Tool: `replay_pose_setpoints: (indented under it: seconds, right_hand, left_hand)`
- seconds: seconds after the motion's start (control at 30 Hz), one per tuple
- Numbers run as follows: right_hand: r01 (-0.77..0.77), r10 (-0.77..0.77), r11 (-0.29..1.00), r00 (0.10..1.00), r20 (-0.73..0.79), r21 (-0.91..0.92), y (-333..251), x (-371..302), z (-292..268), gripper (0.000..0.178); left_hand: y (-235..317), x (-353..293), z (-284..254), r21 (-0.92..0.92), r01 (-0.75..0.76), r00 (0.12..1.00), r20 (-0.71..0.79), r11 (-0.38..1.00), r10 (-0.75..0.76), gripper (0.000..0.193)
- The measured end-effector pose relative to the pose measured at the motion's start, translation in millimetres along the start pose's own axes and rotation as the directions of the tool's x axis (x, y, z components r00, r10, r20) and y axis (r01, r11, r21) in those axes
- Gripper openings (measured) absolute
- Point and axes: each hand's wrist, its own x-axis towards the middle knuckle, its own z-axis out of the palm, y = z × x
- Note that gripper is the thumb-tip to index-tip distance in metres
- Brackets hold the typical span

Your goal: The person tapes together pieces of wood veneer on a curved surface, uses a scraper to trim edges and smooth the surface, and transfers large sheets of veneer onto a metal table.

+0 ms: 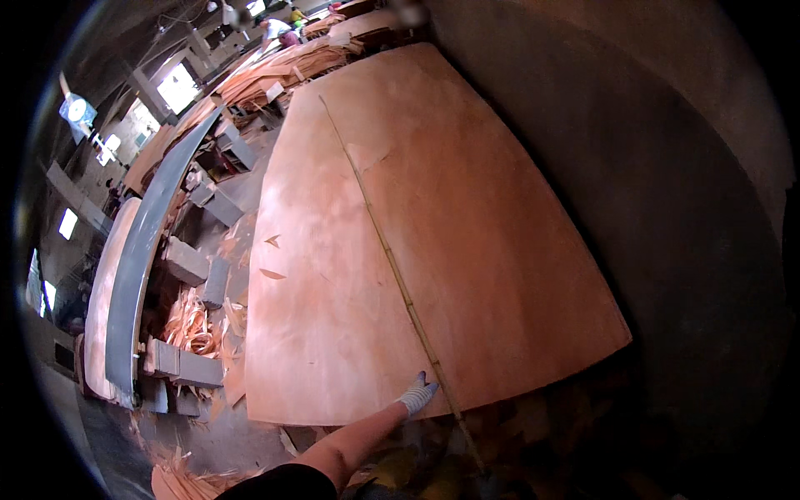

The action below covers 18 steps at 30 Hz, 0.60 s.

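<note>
A large reddish-brown sheet of thin wood veneer lies broad and flat before me. A long, thin bamboo pole runs lengthwise over it, from near its far end down past the near edge. My left hand, in a pale striped glove, is at the sheet's near edge, just left of the pole. Its thumb stands apart from the fingers, and I see nothing held in it. At the pole's lower end is a dim greyish patch, possibly my right hand; deep shadow hides any fingers.
Two small veneer scraps rest on the sheet's left part. Grey blocks and curled wood shavings litter the floor at left, beside a long grey panel. Stacked veneer and a person are at the far end. A dark surface fills the right.
</note>
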Motion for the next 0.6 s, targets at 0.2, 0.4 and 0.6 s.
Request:
replay_pose_setpoints:
  seconds: [0.2, 0.4, 0.6]
  right_hand:
    - [-0.231, 0.236, 0.971, 0.967, -0.098, 0.064, 50.6, -14.2, -34.3, 0.047]
    - [-0.336, 0.368, 0.92, 0.917, -0.153, 0.201, 66.5, -1.5, -73.1, 0.049]
    - [-0.252, 0.357, 0.897, 0.898, -0.256, 0.364, 29.7, 0.4, -116.0, 0.049]
  left_hand:
    - [44.3, -1.7, 45.2, -0.017, -0.042, 0.987, 0.152, 0.999, 0.044, 0.077]
    - [51.7, 32.6, 86.2, -0.328, -0.037, 0.98, 0.174, 0.944, 0.099, 0.069]
    - [93.6, 56.5, 91.9, -0.263, -0.176, 0.918, 0.303, 0.948, 0.255, 0.062]
